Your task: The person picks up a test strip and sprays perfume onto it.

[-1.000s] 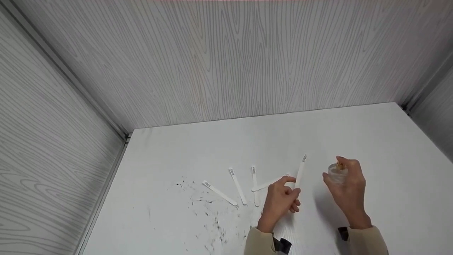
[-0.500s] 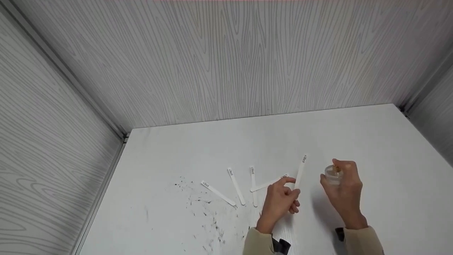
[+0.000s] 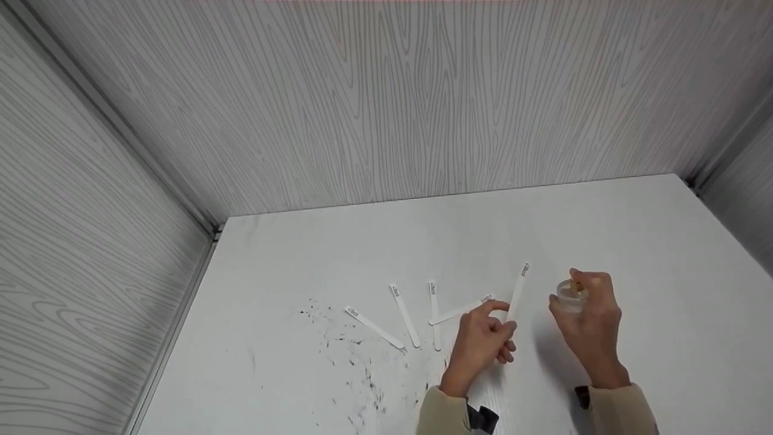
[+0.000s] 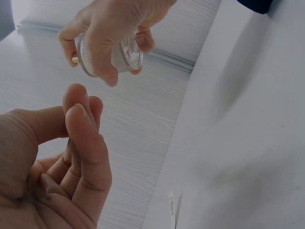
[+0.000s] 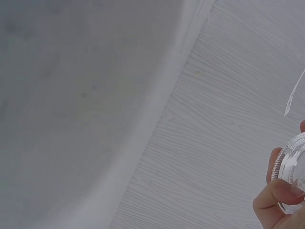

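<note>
My left hand point(image 3: 477, 344) pinches a white paper perfume test strip point(image 3: 518, 293) near its lower end, and the printed end points up and away. To its right, my right hand point(image 3: 595, 323) grips a clear round spray bottle point(image 3: 569, 304) with ridged sides, held above the table. The index finger rests on the bottle's gold nozzle point(image 4: 75, 58), which shows in the left wrist view. Bottle and strip are apart. In the left wrist view, my fingers hide the held strip. Only part of the bottle point(image 5: 290, 167) appears in the right wrist view.
Several more printed strips lie left of my left hand, among them a slanted one point(image 3: 373, 328) and one point(image 3: 462, 311) crossing another. Dark smudges point(image 3: 368, 386) mark the white table point(image 3: 290, 254). Wood-grain panels point(image 3: 386, 109) stand at the back and sides.
My left hand and the strip have shifted slightly right, and the strip leans a little more. The right hand and bottle have moved slightly left, closer to the strip.
</note>
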Action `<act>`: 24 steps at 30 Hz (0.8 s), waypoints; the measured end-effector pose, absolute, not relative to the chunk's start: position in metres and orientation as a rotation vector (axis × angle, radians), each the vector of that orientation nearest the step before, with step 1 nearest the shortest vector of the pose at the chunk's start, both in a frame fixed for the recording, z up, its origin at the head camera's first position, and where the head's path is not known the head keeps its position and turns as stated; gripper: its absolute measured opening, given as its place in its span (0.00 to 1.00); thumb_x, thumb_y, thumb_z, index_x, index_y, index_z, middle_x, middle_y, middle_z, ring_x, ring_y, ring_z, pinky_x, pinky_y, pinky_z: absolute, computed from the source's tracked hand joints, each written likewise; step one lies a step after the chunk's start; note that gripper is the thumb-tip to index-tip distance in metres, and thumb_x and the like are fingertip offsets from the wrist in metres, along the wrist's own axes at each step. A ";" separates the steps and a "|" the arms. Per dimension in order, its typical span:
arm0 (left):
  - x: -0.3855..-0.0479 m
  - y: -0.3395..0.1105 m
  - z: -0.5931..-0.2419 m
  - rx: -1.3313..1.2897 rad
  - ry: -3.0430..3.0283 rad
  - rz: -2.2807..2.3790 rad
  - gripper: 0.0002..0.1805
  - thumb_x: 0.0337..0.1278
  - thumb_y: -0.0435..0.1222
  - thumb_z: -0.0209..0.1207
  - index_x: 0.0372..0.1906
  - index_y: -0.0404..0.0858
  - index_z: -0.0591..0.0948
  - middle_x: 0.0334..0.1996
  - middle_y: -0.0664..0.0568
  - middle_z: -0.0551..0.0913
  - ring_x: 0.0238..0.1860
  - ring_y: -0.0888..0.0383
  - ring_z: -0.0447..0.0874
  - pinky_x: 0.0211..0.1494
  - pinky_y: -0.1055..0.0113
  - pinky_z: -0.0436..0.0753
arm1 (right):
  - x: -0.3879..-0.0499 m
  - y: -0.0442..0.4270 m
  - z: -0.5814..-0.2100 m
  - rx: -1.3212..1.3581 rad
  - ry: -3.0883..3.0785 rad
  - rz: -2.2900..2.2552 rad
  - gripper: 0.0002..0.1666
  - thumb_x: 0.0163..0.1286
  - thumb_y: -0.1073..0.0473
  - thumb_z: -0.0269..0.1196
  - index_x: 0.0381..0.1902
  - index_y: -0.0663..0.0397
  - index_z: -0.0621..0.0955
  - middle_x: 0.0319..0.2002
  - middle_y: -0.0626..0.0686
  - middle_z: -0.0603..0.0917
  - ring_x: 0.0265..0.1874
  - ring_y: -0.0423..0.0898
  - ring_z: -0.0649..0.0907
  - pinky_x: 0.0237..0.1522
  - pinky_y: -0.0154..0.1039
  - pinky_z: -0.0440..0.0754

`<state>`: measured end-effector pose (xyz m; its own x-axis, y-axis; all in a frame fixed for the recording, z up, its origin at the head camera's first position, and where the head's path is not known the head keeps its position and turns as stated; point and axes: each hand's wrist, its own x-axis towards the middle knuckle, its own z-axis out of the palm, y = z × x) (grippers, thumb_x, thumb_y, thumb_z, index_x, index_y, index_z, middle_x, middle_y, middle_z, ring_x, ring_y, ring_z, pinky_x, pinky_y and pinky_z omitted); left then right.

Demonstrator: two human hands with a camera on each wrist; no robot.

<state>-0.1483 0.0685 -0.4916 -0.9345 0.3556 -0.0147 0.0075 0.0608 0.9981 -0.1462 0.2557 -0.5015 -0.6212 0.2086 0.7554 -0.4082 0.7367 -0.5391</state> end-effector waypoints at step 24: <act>-0.154 0.064 -0.507 0.357 2.037 2.036 0.15 0.66 0.26 0.61 0.56 0.31 0.78 0.17 0.50 0.82 0.15 0.59 0.83 0.20 0.69 0.84 | -0.143 0.259 -0.493 0.071 -1.995 0.941 0.34 0.42 0.85 0.69 0.51 0.72 0.75 0.43 0.68 0.78 0.43 0.48 0.77 0.46 0.22 0.66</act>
<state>-0.1544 0.0641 -0.5075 -0.9415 0.3370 0.0035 0.0037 -0.0001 1.0000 -0.1428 0.2588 -0.4933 -0.5925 0.2967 0.7490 -0.3896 0.7083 -0.5887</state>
